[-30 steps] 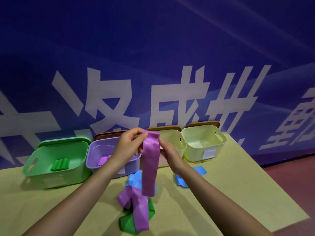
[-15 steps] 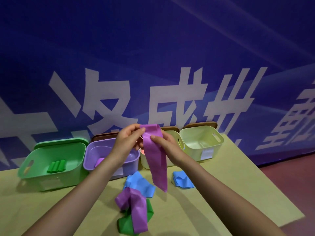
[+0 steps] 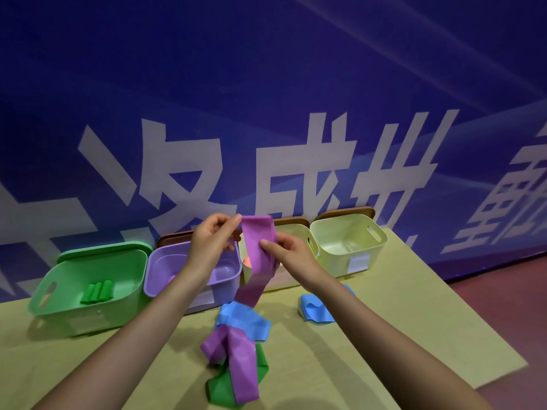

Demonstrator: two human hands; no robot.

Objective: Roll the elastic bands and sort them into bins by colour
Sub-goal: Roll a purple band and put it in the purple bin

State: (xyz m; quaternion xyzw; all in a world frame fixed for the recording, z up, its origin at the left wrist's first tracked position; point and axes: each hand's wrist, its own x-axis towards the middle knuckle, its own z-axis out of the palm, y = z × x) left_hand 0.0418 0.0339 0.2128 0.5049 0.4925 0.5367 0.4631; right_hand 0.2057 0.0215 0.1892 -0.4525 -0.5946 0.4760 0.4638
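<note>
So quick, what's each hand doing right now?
Left hand: pinching the top of the purple band.
Right hand: pinching the same band lower down.

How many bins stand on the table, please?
4, in one row at the wall: green bin, purple bin, a pale bin largely hidden behind the hands, and a pale yellow bin rightmost.

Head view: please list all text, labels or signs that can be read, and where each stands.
"成" and "世": large white characters on the blue banner; its other characters are cut off or hidden.
White label on the yellow bin: nothing readable.
Labels on the green bin and purple bin: nothing readable.
</note>
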